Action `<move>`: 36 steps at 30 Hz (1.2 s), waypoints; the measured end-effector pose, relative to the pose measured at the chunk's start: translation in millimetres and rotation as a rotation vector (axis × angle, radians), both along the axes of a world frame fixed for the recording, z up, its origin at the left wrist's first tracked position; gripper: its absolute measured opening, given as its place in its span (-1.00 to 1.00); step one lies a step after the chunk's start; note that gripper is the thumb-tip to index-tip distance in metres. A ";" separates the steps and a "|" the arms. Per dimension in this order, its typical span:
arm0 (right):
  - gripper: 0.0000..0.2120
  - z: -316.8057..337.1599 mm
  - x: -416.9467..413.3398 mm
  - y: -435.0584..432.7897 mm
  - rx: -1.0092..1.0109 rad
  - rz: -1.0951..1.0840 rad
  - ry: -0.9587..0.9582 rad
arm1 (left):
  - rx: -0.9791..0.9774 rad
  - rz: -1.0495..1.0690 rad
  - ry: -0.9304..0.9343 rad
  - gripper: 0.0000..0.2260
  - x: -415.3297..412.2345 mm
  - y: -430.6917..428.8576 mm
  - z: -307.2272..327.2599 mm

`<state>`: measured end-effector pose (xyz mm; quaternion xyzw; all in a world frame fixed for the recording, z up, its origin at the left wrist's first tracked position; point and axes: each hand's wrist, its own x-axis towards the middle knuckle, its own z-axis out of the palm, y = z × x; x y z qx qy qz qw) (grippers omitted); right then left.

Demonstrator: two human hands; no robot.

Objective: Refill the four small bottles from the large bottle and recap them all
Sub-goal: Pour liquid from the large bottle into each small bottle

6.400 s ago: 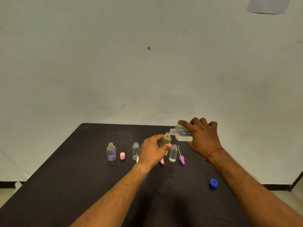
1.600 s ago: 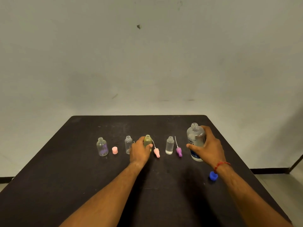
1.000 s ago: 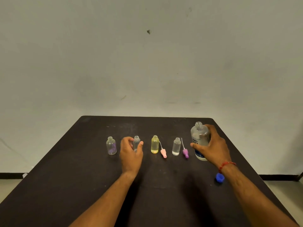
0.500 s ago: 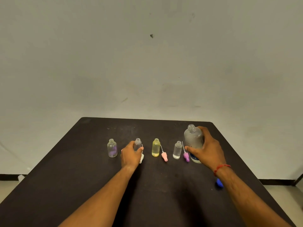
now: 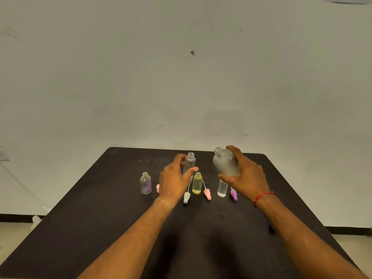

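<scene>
On the black table (image 5: 80, 218) the left hand (image 5: 174, 179) holds a small clear bottle (image 5: 189, 164) upright, thumb on its right side and fingers curled round its far left side. The bottle sits higher in view than the row of standing bottles, and its neck is uncapped. The right hand (image 5: 246, 176) grips the large bottle (image 5: 224, 165), fingers wrapped over its far side and thumb under its base. That bottle is also uncapped and tilts with its neck leaning left toward the small bottle, the two mouths apart. In the row stand a purple-tinted bottle (image 5: 146, 183) at the left, a yellow bottle (image 5: 197, 183) in the middle and a clear bottle (image 5: 222, 189) with liquid in it, partly behind the right thumb. A pink cap (image 5: 157, 188) peeks out beside the left hand. A white cap (image 5: 186, 197), a pink tubed cap (image 5: 207, 194) and a purple cap (image 5: 233, 194) lie near the bottles. A red thread (image 5: 261, 197) circles the right wrist.
</scene>
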<state>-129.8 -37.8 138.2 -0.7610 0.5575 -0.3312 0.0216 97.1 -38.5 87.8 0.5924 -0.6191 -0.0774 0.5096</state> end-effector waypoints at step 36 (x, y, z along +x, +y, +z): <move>-0.26 30.1 14.3 2.0 -0.195 -0.121 0.448 | 0.015 -0.064 -0.015 -0.64 -7.1 19.8 8.4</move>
